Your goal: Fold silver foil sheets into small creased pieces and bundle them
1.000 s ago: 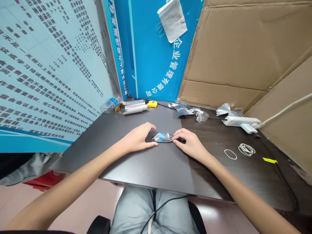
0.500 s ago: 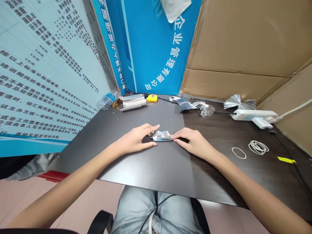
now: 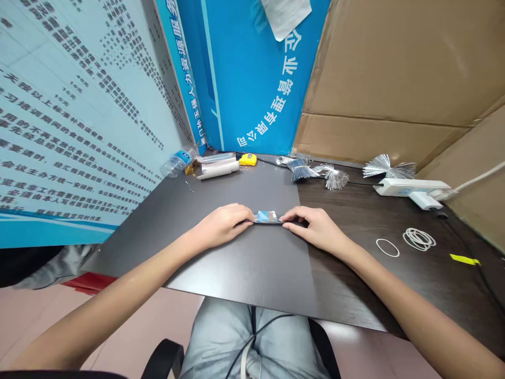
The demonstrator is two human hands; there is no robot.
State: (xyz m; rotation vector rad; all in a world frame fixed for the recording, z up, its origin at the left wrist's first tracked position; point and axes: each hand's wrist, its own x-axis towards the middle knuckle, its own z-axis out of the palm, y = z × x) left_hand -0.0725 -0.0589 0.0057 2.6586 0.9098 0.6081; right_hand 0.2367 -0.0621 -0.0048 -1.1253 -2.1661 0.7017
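A small piece of shiny silver foil [image 3: 267, 216] lies low over the grey part of the table, reflecting some blue and brown. My left hand [image 3: 226, 225] pinches its left end between thumb and fingers. At the opposite end, my right hand [image 3: 311, 225] is closed on the foil with thumb and fingertips. The foil stretches level between the two hands; its tips are hidden by my fingers.
At the back stand a plastic bottle [image 3: 178, 162], a white roll [image 3: 219, 169] and a yellow tape measure [image 3: 248, 159]. Fanned silver strips [image 3: 336, 177] lie near a white power strip [image 3: 412, 187]. White rubber bands [image 3: 418, 239] and a yellow strip [image 3: 464, 259] are at right.
My left hand, open beside the foil earlier, has closed on its left end. The foil now looks narrower and flatter. My right hand keeps its hold on the right end.
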